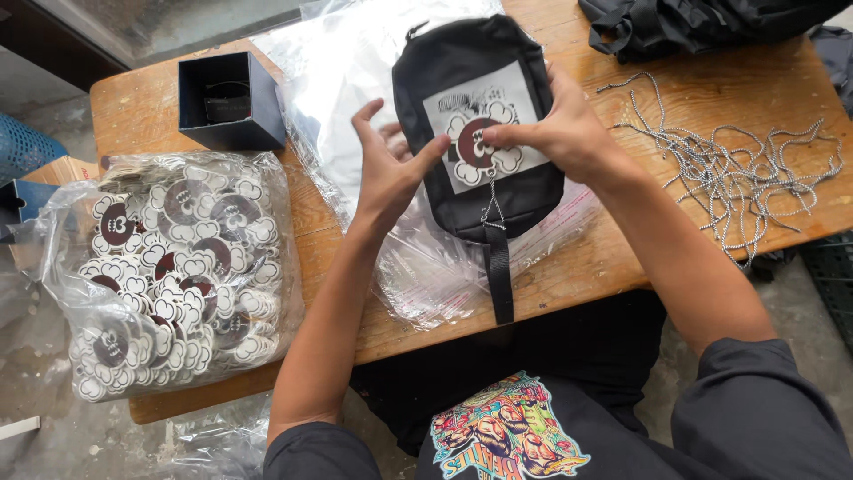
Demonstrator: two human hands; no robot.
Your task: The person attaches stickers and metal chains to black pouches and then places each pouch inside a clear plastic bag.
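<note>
A black pouch (444, 67) with a white printed panel lies on clear plastic bags (346, 80) on the wooden table (142, 107). On the panel sits a flower-shaped tag (473, 153), white with a dark red centre, and a thin bead chain (491, 209) hangs from it. My right hand (560, 133) pinches the tag's right side with thumb and fingers. My left hand (386, 173) touches the tag's left edge with its thumb, the other fingers spread above the pouch's left side. The pouch's black strap (500, 276) hangs toward the table's near edge.
A clear bag (169, 267) full of several matching flower tags fills the left end of the table. A small open black box (227, 102) stands behind it. Loose bead chains (729, 169) lie in a heap at the right. Black fabric items (684, 27) are piled at the far right.
</note>
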